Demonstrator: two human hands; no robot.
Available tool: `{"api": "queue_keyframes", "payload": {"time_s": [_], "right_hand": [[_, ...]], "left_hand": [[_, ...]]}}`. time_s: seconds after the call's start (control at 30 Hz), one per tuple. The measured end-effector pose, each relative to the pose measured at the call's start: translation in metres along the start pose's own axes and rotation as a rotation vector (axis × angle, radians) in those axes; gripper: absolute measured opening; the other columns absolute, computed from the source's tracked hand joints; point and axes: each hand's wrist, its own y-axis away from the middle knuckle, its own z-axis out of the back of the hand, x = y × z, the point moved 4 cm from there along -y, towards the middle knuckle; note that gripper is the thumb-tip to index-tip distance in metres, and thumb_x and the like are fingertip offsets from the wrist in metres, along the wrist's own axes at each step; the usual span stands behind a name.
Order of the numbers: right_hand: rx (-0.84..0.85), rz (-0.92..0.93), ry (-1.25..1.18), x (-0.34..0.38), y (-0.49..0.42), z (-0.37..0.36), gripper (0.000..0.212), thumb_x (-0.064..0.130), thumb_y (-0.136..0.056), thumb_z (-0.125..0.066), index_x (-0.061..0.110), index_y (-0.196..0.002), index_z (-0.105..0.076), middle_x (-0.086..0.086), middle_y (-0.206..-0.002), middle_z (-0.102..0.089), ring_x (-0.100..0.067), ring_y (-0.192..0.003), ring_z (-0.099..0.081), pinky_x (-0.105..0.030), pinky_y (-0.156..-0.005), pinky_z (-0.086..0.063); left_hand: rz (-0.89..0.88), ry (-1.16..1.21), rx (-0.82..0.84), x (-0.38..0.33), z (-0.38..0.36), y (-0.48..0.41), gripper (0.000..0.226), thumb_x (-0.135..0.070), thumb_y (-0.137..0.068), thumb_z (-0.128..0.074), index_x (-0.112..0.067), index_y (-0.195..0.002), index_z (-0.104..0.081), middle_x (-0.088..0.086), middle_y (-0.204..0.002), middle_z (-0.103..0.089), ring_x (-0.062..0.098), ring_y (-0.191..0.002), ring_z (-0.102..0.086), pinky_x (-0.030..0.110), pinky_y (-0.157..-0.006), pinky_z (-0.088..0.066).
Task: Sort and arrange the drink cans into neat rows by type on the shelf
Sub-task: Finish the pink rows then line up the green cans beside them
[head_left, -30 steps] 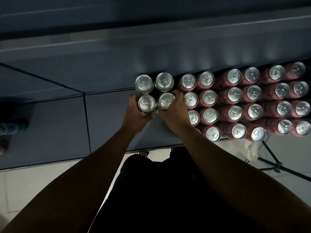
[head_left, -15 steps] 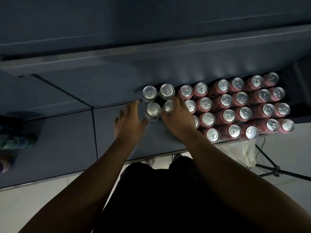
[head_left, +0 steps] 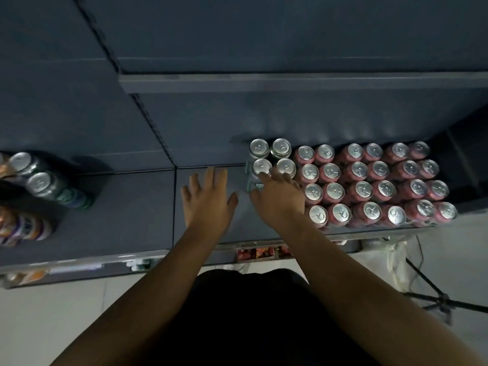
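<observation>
Head view: I see the left hand (head_left: 208, 199) flat over bare shelf (head_left: 132, 207), fingers straight and spread, holding nothing, clear of every can. The right hand (head_left: 281, 200) lies against the front pair of the four pale green cans (head_left: 272, 159). Its fingertips (head_left: 264, 177) touch their tops and its thumb sits low by the front-left one's label. The fingers look loosely extended, not wrapped round anything.

The pale green block stands just left of the red cans (head_left: 375, 180), which fill tidy rows back to front. More cans wait well off to the left: dark green cans (head_left: 39, 180) and an orange-and-purple cluster (head_left: 23, 228), partly cut off by the frame.

My worry is the front-left pale can. It has open shelf to its left and front, so a careless push from that thumb could skew or topple it. The right wrist also passes close over the nearest front-row red can (head_left: 318, 213), which stands at the shelf's lip; a sideways sweep might send it to the floor. The light is dim, so mixing types at the left pile is possible.
</observation>
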Motion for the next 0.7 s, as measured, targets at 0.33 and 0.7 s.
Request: {"api": "queue_keyframes", "payload": {"time_s": [0.33,0.7], "right_hand": [[0.01,0.143,-0.005,0.027,0.105,-0.019,0.055,0.04,-0.1,-0.043,0.023,-0.152,-0.036,-0.007,-0.16,-0.032,-0.036,-0.146,-0.03,-0.05,-0.118,-0.028],[0.038,0.387,0.091,0.114,0.176,-0.038,0.06,0.041,-0.103,-0.039,0.025,-0.159,-0.024,-0.008,-0.164,-0.028,-0.038,-0.15,-0.024,-0.053,-0.121,-0.025]], "left_hand": [[0.198,0.014,-0.031,0.015,0.01,0.134,0.06,-0.054,-0.101,-0.043,-0.022,-0.149,-0.029,0.006,-0.158,-0.03,0.041,-0.143,-0.028,0.058,-0.113,-0.033],[0.47,0.019,-0.144,0.085,0.032,0.245,0.053,-0.05,-0.101,-0.046,-0.026,-0.147,-0.035,0.004,-0.159,-0.03,0.041,-0.144,-0.03,0.056,-0.111,-0.037]]}}
